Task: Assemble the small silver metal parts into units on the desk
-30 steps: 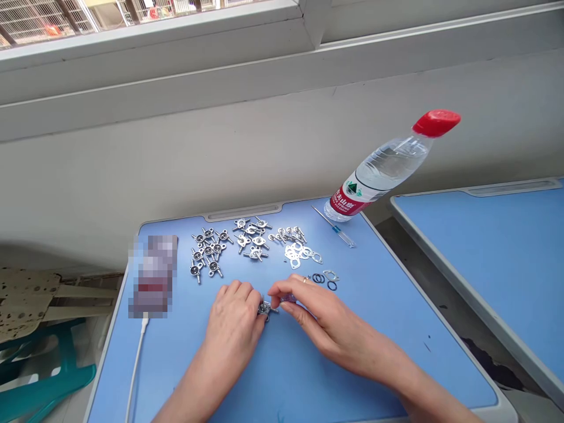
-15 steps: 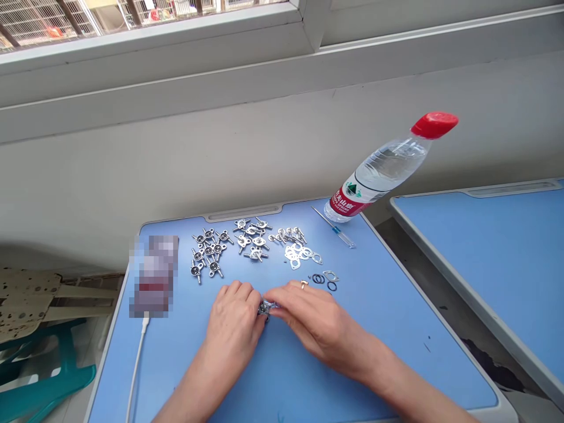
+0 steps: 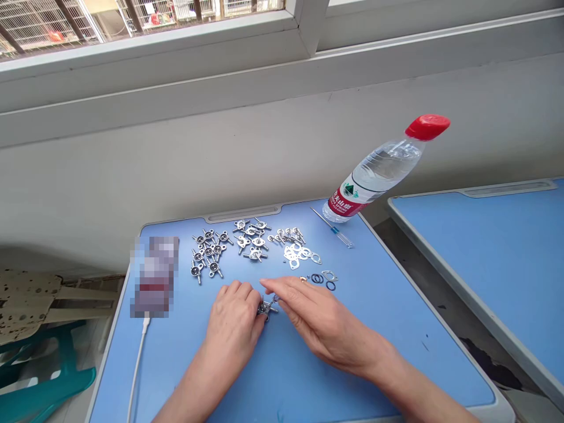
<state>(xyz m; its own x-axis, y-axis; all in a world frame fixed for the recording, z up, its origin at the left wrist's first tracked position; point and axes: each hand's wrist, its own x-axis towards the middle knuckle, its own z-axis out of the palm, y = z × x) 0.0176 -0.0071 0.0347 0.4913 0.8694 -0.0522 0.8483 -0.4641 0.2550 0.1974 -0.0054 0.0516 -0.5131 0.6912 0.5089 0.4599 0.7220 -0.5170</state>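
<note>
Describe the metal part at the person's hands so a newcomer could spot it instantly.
On the blue desk, find the cluster of silver cross-shaped metal fittings. Just below it, between the left hand and right hand, lies one more silver cross-shaped fitting, the only one apart from the cluster and against a hand.

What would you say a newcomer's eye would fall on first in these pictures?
The red-capped water bottle stands out first, tilted up at the far right corner of the blue desk. Next come the small four-armed metal parts clustered across the desk's far half, with thin metal gaskets and black rubber rings to their right. At the front, the left hand rests on one such part, the right hand beside it.
</note>
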